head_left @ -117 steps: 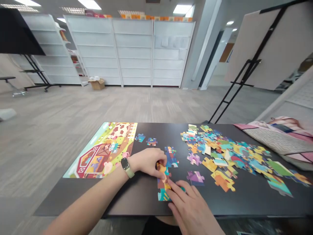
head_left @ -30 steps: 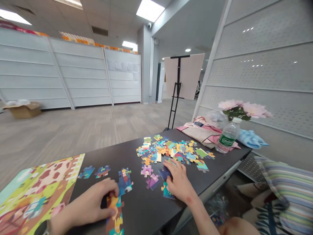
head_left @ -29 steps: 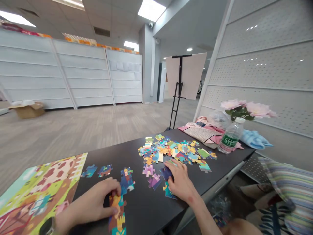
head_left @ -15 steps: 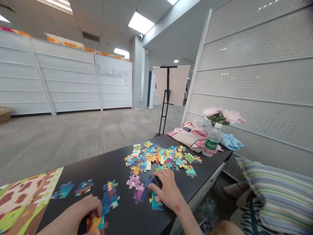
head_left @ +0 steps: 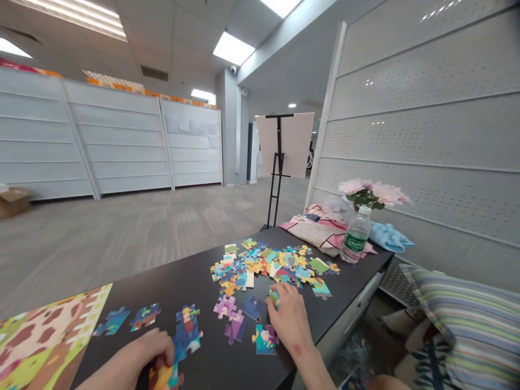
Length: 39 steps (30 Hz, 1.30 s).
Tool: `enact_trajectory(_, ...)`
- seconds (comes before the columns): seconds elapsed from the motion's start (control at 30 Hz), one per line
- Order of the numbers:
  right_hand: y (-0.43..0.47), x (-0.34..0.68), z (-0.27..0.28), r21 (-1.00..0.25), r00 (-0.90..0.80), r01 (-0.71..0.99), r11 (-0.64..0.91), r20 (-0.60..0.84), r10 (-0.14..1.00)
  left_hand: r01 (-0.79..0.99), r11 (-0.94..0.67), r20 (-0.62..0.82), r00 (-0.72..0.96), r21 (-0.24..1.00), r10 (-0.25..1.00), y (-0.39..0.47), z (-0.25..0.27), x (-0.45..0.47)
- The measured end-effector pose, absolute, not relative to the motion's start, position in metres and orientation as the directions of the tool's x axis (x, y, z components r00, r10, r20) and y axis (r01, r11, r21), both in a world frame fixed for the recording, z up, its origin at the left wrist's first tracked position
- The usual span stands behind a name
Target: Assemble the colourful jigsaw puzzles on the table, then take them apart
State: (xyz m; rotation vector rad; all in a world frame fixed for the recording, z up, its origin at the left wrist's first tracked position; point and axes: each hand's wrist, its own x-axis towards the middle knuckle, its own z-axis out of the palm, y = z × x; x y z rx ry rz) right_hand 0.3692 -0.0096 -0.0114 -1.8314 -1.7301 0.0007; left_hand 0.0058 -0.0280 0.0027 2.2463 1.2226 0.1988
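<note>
My left hand [head_left: 148,352] is at the lower left, its fingers curled down on an orange-and-teal puzzle piece [head_left: 164,377] that partly shows beneath them. Just beyond it lies a joined blue strip of puzzle pieces [head_left: 187,331]. My right hand [head_left: 289,317] pinches a greenish puzzle piece [head_left: 274,297] between thumb and fingers, at the near edge of a loose pile of puzzle pieces [head_left: 270,262]. Left of this hand are a dark blue piece [head_left: 253,307] and joined purple pieces [head_left: 234,326]. A teal piece [head_left: 265,341] lies beside its wrist.
A giraffe-patterned puzzle board [head_left: 36,338] lies at the table's left end, with two blue pieces [head_left: 114,320] [head_left: 145,317] beside it. A water bottle [head_left: 356,238], folded cloths [head_left: 314,233] and pink flowers [head_left: 376,193] stand at the far right. A striped cushion [head_left: 479,325] is right of the table.
My right hand has moved off the dark blue piece, slightly right, and now has the greenish piece at its fingertips. My left hand keeps its place on the orange piece. The view has shifted slightly.
</note>
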Motion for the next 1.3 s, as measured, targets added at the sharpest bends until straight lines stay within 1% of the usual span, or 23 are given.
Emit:
enact_trajectory(0.1, -0.009, 0.369, -0.012, -0.423, 0.144, 0.905, 0.04, 0.395, 0.907, 0.738, -0.41, -0.152, 0.562, 0.535, 0.813, -0.029, 0.008, 0.008)
enact_trajectory(0.3, -0.009, 0.371, -0.009, -0.466, 0.031, 0.871, 0.156, 0.369, 0.929, 0.771, -0.394, -0.178, 0.537, 0.501, 0.825, -0.031, 0.018, 0.013)
enact_trajectory(0.6, -0.011, 0.371, -0.007, -0.522, 0.009, 0.824, 0.22, 0.401, 0.916, 0.762, -0.404, -0.174, 0.548, 0.506, 0.818, -0.032, 0.018, 0.012)
enact_trajectory(0.73, -0.013, 0.371, -0.006, -0.571, 0.024, 0.782, 0.248, 0.425, 0.905, 0.751, -0.411, -0.17, 0.561, 0.516, 0.81, -0.031, 0.019, 0.013)
enact_trajectory(0.87, -0.01, 0.374, -0.01, -0.665, 0.108, 0.701, 0.257, 0.455, 0.884, 0.754, -0.409, -0.177, 0.56, 0.514, 0.809, -0.032, 0.024, 0.015)
enact_trajectory(0.93, -0.006, 0.378, -0.014, -0.773, 0.217, 0.592, 0.228, 0.425, 0.879, 0.759, -0.405, -0.183, 0.555, 0.51, 0.811, -0.033, 0.026, 0.017)
enact_trajectory(0.97, -0.004, 0.381, -0.016, -0.84, 0.282, 0.5, 0.21, 0.387, 0.878, 0.762, -0.401, -0.184, 0.551, 0.509, 0.814, -0.033, 0.027, 0.018)
enact_trajectory(1.03, 0.001, 0.388, -0.019, -0.953, 0.396, 0.239, 0.186, 0.27, 0.878, 0.768, -0.394, -0.185, 0.542, 0.505, 0.82, -0.034, 0.028, 0.018)
enact_trajectory(1.07, 0.003, 0.392, -0.02, -0.979, 0.429, 0.084, 0.187, 0.204, 0.88, 0.771, -0.39, -0.185, 0.537, 0.503, 0.823, -0.035, 0.029, 0.018)
enact_trajectory(1.13, 0.006, 0.399, -0.021, -0.957, 0.439, -0.207, 0.205, 0.096, 0.893, 0.773, -0.385, -0.183, 0.531, 0.505, 0.827, -0.035, 0.029, 0.018)
enact_trajectory(1.2, 0.006, 0.404, -0.019, -0.887, 0.414, -0.404, 0.221, 0.038, 0.91, 0.769, -0.389, -0.177, 0.534, 0.507, 0.827, -0.034, 0.029, 0.017)
enact_trajectory(1.23, 0.005, 0.405, -0.018, -0.86, 0.398, -0.46, 0.222, 0.025, 0.917, 0.766, -0.393, -0.173, 0.538, 0.508, 0.825, -0.034, 0.029, 0.017)
enact_trajectory(1.3, 0.004, 0.406, -0.016, -0.838, 0.374, -0.502, 0.213, 0.011, 0.927, 0.76, -0.402, -0.165, 0.545, 0.511, 0.822, -0.034, 0.03, 0.017)
